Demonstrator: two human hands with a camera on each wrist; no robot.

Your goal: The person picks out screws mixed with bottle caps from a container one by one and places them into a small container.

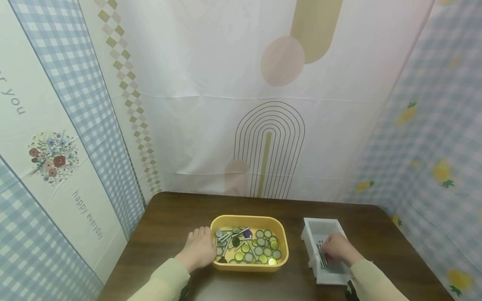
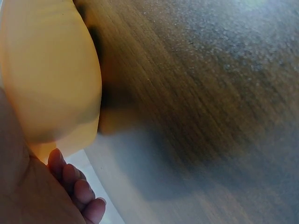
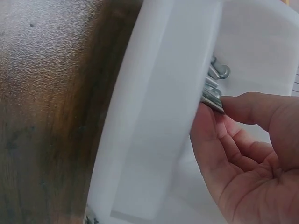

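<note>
My right hand (image 1: 335, 248) is inside the white plastic bin (image 1: 321, 276). Between thumb and forefinger it pinches a silver bolt (image 3: 213, 101), whose threaded end shows in the right wrist view. Other silver bolts (image 3: 218, 70) lie just beyond, against the bin's wall. My left hand (image 1: 201, 248) rests at the left end of a yellow tub (image 1: 250, 268), its fingers uncurled beside the wall. The left wrist view has that tub's side (image 2: 56, 70) close up, with the fingertips (image 2: 84, 191) below it. Inside the tub lie many bottle caps (image 1: 260, 241) mixed with silver bolts (image 1: 253, 250).
Both containers stand on a dark brown wooden table (image 1: 169, 213), the tub to the left of the bin. Patterned cloth hangs (image 1: 199, 138) rise behind the table and on both sides.
</note>
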